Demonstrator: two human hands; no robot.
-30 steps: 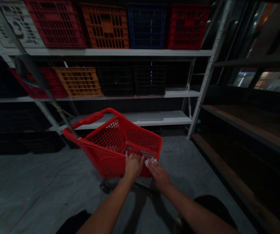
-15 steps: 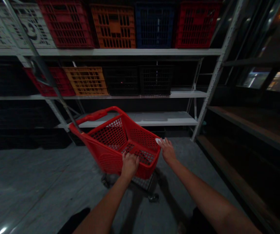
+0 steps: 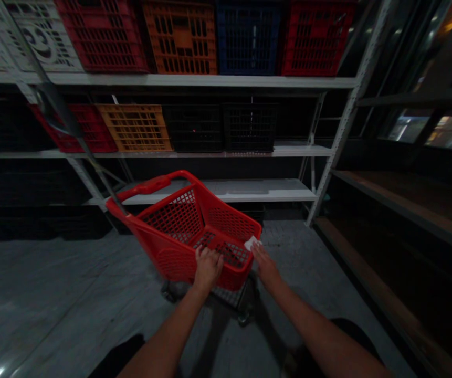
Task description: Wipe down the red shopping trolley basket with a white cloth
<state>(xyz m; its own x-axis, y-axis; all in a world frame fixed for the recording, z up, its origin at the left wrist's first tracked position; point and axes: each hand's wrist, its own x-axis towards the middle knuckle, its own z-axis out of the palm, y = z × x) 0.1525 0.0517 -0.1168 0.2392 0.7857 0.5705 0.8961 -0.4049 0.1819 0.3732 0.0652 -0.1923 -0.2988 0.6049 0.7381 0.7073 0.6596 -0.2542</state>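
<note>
A red basket cart (image 3: 172, 260) is being kept on its wheels (image 3: 243, 317) on the grey floor (image 3: 52, 294), open side up. Its long axis is running on a diagonal, from the near end by the hands away and to the left, where the red handle (image 3: 147, 187) is pointing towards the shelving. A grey pole (image 3: 60, 113) is rising up and to the left from that far end.

Beyond the cart a white shelf rack (image 3: 226, 190) is standing. An orange crate (image 3: 135, 127) and black crates (image 3: 249, 126) are being stored on the level above the cart, and a row of red, orange and blue crates (image 3: 247, 37) higher still. To the right of the cart a dark wooden shelf (image 3: 399, 205) is closing off that side.

The near rim of the cart is being gripped by the left hand (image 3: 208, 266), its fingers curled down over the edge. The right hand (image 3: 265, 265) is being held at the near right corner of the cart, fingers stretched out and close together, with a small white piece (image 3: 250, 242) at the fingertips against the rim. Whether this piece is being pinched or only pressed cannot be told.
</note>
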